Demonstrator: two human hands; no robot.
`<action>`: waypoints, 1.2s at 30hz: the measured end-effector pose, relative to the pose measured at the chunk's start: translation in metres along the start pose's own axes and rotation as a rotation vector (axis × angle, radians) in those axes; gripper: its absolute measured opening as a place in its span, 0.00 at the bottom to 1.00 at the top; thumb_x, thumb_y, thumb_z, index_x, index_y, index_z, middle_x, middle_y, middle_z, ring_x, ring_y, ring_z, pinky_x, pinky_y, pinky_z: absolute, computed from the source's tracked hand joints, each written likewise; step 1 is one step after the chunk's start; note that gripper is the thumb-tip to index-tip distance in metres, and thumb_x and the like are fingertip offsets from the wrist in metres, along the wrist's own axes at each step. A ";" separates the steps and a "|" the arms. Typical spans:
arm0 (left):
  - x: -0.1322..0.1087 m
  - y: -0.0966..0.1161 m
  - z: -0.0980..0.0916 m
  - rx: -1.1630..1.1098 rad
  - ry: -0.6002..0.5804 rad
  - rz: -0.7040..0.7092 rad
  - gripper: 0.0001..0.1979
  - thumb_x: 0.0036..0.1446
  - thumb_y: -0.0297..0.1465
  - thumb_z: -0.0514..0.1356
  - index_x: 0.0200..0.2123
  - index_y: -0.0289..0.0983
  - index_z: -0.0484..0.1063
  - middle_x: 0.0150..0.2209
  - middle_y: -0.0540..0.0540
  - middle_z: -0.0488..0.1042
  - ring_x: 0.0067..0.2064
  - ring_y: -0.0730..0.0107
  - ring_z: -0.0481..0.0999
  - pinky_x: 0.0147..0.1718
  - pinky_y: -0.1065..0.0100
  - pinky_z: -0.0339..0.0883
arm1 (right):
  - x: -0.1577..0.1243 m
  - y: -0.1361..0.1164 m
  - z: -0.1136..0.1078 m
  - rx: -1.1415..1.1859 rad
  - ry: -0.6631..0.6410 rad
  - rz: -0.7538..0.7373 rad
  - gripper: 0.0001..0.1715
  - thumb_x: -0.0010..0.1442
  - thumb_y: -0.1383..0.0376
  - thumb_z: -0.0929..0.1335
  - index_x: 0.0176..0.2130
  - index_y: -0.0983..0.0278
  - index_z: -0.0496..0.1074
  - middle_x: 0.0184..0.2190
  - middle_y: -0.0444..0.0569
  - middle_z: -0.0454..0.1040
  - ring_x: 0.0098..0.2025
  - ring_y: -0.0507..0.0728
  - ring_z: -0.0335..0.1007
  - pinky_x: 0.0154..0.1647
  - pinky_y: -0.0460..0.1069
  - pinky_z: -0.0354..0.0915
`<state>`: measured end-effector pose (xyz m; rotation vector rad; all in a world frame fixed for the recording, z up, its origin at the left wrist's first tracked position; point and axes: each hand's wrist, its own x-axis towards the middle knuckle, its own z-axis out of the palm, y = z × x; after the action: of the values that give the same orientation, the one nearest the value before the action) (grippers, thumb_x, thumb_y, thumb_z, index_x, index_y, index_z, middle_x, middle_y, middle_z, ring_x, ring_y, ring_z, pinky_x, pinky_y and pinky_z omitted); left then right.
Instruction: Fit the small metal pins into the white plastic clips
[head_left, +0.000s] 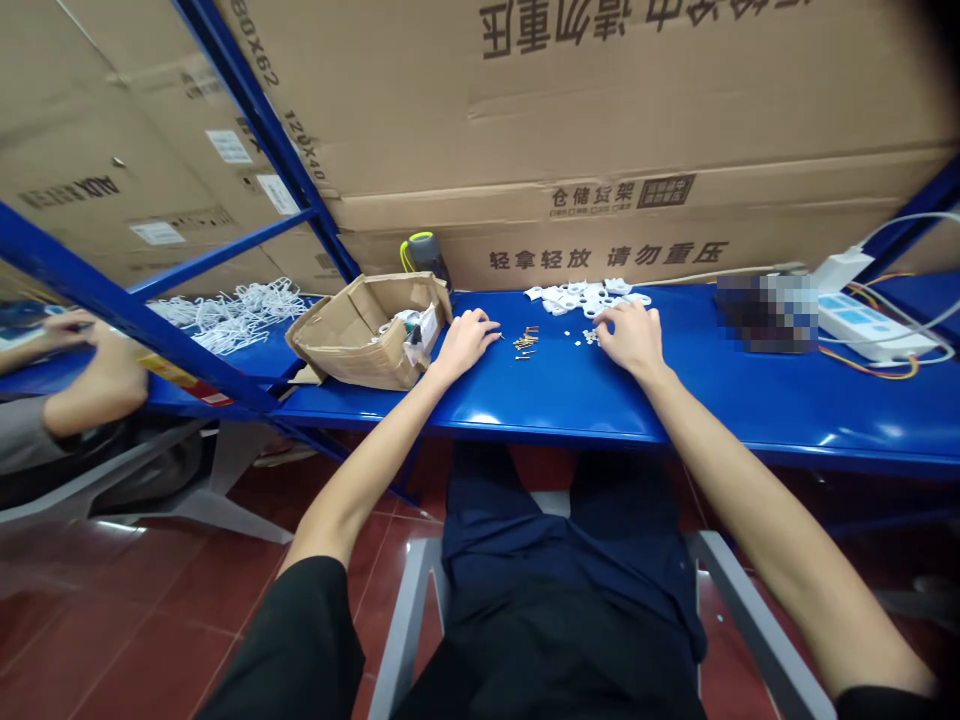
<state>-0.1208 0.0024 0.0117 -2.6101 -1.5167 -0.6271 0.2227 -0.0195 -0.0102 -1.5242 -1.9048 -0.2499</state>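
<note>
"Left hand (465, 342), is it holding something?"

"I cannot tell. Its fingers curve down, half closed, just beside small brass pins (526, 342) on the blue shelf (570, 410). Right hand (634, 338) is also half closed, near tiny white pieces (590, 337)."

"What can go wrong?"

"These loose pieces lie on a smooth, shiny surface. One careless wrist movement could scatter them, and they could roll off the shelf edge to the floor."
</note>
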 end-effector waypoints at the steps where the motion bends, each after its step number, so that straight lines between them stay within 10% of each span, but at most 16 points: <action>1: 0.003 0.000 0.000 0.029 -0.023 0.014 0.13 0.72 0.35 0.62 0.51 0.39 0.85 0.52 0.38 0.77 0.55 0.50 0.73 0.57 0.54 0.65 | 0.000 0.000 0.000 -0.003 -0.005 -0.001 0.15 0.68 0.65 0.66 0.38 0.64 0.83 0.42 0.63 0.83 0.50 0.72 0.71 0.51 0.65 0.62; 14: 0.013 0.072 0.010 -0.496 0.061 0.072 0.13 0.67 0.41 0.68 0.40 0.39 0.87 0.38 0.45 0.84 0.40 0.64 0.77 0.45 0.64 0.67 | -0.005 -0.040 -0.007 0.347 -0.110 -0.538 0.19 0.74 0.55 0.68 0.58 0.58 0.79 0.48 0.54 0.83 0.48 0.65 0.78 0.50 0.58 0.71; 24: 0.007 0.069 0.013 -0.681 -0.026 0.114 0.15 0.66 0.44 0.67 0.42 0.38 0.87 0.33 0.48 0.80 0.32 0.69 0.70 0.34 0.67 0.60 | -0.004 -0.038 -0.007 0.303 -0.093 -0.582 0.18 0.76 0.57 0.65 0.46 0.58 0.84 0.37 0.52 0.85 0.37 0.61 0.75 0.43 0.57 0.68; 36: -0.021 0.056 -0.011 -0.105 -0.069 0.171 0.08 0.68 0.35 0.67 0.43 0.38 0.86 0.42 0.42 0.82 0.46 0.56 0.76 0.52 0.57 0.66 | -0.001 -0.002 -0.009 0.110 -0.168 -0.271 0.14 0.65 0.61 0.69 0.44 0.58 0.85 0.49 0.50 0.85 0.51 0.69 0.73 0.50 0.62 0.66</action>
<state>-0.0859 -0.0468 0.0226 -2.8296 -1.2909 -0.6226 0.2243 -0.0263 -0.0034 -1.2473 -2.2212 -0.1358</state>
